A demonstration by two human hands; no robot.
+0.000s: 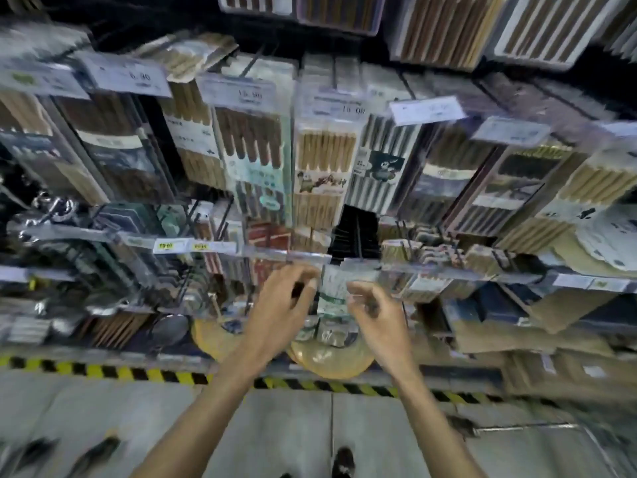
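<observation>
Chopstick pack (pixel 331 298), hung face-out just below the price rail (pixel 275 255) for shoppers to see; left hand (pixel 284 305) and right hand (pixel 375 313) curl at either edge, likely to unhook it; blur hides whether either grip is clamped

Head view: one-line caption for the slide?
Left hand and right hand flank a pale packet below pegged chopstick packs.

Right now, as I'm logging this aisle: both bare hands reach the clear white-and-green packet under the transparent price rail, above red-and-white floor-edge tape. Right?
No: the head view shows the floor-edge tape is yellow-and-black. The left hand and right hand do reach the clear white-and-green packet under the transparent price rail.
</observation>
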